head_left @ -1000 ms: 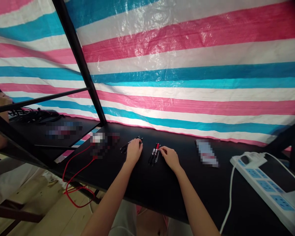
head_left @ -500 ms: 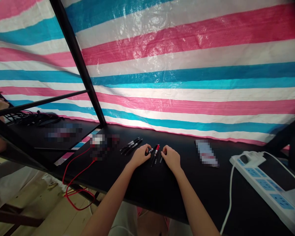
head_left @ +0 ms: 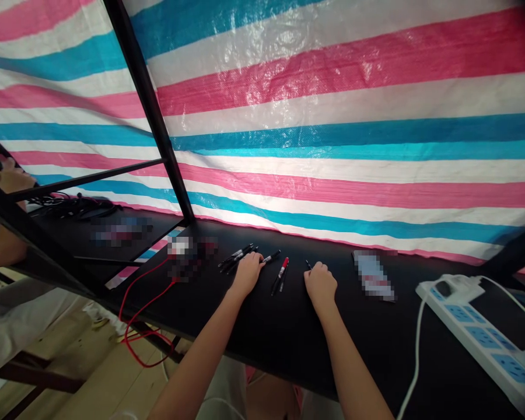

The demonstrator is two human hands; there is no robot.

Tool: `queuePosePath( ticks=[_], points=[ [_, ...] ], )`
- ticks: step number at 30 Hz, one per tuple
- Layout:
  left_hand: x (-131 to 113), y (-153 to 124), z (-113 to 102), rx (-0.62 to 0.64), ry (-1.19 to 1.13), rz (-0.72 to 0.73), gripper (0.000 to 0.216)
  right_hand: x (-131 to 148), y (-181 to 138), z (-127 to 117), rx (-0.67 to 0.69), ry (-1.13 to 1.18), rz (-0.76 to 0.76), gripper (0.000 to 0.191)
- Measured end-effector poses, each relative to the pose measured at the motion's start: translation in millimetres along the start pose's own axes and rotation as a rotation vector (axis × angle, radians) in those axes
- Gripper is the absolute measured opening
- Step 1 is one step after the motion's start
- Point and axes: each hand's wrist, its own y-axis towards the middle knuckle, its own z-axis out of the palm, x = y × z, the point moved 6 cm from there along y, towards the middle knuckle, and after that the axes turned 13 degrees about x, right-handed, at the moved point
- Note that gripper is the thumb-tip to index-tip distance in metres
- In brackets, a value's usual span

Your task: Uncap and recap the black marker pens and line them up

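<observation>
My left hand (head_left: 247,275) is closed on a black pen (head_left: 272,256) with a pale band; the pen points to the upper right. Just beyond this hand lies a group of several black pens (head_left: 237,255), partly covered by my fingers. My right hand (head_left: 321,287) is closed, and the thin dark tip of a pen (head_left: 308,263) sticks out at its upper left. Most of that pen is hidden by the hand. On the table between my hands rest a red-and-black marker (head_left: 283,269) and, against it, a slim dark pen (head_left: 282,284).
A blurred phone-sized item (head_left: 374,276) lies right of my hands, before a white power strip (head_left: 476,332) with cables. At left are blurred items with a red cable (head_left: 133,326) and a black metal frame (head_left: 151,116). A co-worker's hand (head_left: 13,178) shows at far left.
My hands have moved apart: the left went left toward the pen group with its pen, the right went right, now with a pen tip showing. The view has shifted slightly.
</observation>
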Motion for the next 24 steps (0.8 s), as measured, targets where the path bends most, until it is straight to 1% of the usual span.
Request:
queuePosePath(
  ticks=[4, 9, 12, 15, 17, 18, 21, 23, 24],
  points=[
    [-4.1, -1.1, -3.7, -0.014, -0.012, 0.041, 0.026, -1.8, 0.9, 0.7, 0.068, 0.022, 0.023, 0.019],
    [-12.8, -3.1, -7.9, 0.034, -0.086, 0.096, 0.022, -0.1, -1.3, -1.8, 0.088, 0.077, 0.046, 0.017],
    [-14.7, -4.0, -12.4, 0.018, -0.107, 0.073, 0.021, -1.9, -1.4, -2.1, 0.102, 0.113, 0.053, 0.018],
    [-10.8, -4.7, -19.2, -0.056, -0.125, 0.017, 0.022, -7.7, 2.8, -0.4, 0.127, 0.219, 0.018, 0.018],
    [-5.4, -5.0, -22.3, -0.098, -0.179, -0.027, 0.023, -12.8, 8.3, 2.6, 0.140, 0.388, -0.003, 0.021],
    [-2.8, -5.0, -22.7, -0.102, -0.215, -0.045, 0.023, -14.6, 11.6, 4.9, 0.145, 0.514, -0.016, 0.024],
    [0.2, -4.6, -20.6, -0.065, -0.311, -0.066, 0.022, -12.8, 21.7, 14.0, 0.168, 1.044, -0.098, 0.031],
    [-3.3, -4.5, -19.4, -0.027, -0.330, -0.045, 0.022, -6.4, 26.0, 19.5, 0.212, 1.407, -0.171, 0.036],
    [-6.1, -4.5, -19.3, -0.009, -0.327, -0.028, 0.021, -3.2, 27.1, 21.1, 0.237, 1.545, -0.199, 0.038]
  ],
)
